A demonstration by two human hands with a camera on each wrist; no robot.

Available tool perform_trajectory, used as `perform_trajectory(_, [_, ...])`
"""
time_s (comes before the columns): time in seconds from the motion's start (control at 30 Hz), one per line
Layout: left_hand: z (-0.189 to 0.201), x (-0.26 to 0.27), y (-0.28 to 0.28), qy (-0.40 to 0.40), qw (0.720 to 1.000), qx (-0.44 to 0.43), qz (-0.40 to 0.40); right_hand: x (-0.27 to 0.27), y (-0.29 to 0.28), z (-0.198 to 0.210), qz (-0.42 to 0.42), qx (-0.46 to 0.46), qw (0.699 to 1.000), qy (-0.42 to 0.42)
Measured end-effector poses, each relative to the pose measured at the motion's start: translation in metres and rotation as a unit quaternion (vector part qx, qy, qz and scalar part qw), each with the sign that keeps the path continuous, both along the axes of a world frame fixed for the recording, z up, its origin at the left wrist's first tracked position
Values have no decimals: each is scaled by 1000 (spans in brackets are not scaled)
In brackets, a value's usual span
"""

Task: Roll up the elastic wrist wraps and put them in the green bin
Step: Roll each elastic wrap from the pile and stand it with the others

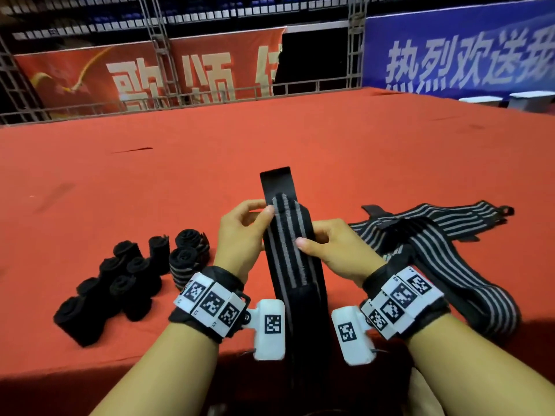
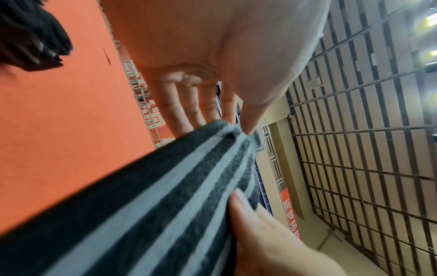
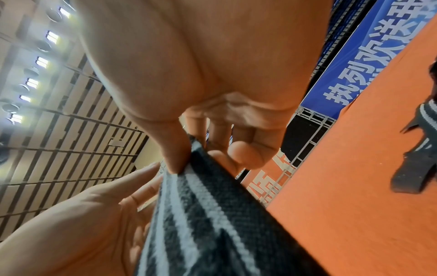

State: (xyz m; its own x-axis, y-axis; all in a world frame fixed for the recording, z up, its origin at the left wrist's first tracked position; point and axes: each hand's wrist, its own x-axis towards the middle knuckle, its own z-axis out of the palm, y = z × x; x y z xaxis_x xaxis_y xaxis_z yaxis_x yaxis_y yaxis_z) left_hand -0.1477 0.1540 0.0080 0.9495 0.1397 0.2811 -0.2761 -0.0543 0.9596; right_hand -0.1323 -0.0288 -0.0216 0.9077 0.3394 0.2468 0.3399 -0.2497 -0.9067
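Step in hand: start of a roll on one striped wrist wrap (image 1: 289,250), held between both hands above the red worktop (image 1: 330,151). Far end, a plain black tab, points away from the person; the near end hangs down past the worktop edge toward the body. No coil formed yet on this wrap, as far as the head view shows.

Left hand (image 1: 241,232): thumb on top of the wrap's left edge near the far end, fingers underneath; a pinch, not a fist. Left wrist view confirms the thumb tip pressing the striped face.

Right hand (image 1: 333,246): thumb and forefinger pinching the right edge a little nearer the body; remaining fingers curled loosely behind the fabric (right wrist view).

Rolled wraps (image 1: 129,274): a cluster standing on the worktop to the left. Unrolled wraps (image 1: 435,235): loose heap to the right. Green bin: not seen in any view.

Judgement on the next move: fold the tab end over and turn it tightly toward the body, both thumbs keeping tension so the elastic does not spring loose
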Motion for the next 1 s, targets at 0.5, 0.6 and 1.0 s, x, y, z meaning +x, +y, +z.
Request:
perform_trajectory(0.5, [-13, 70, -1, 35, 994, -56, -83, 56, 35, 12, -13, 90, 995, -52])
perform_trajectory(0.6, [-11, 68, -4, 41, 991, -71, -106, 59, 34, 14, -133, 72, 984, -97])
perform_trajectory(1.0, [-1, 52, 7, -2, 982, -84, -169, 40, 22, 35, -163, 10, 977, -135])
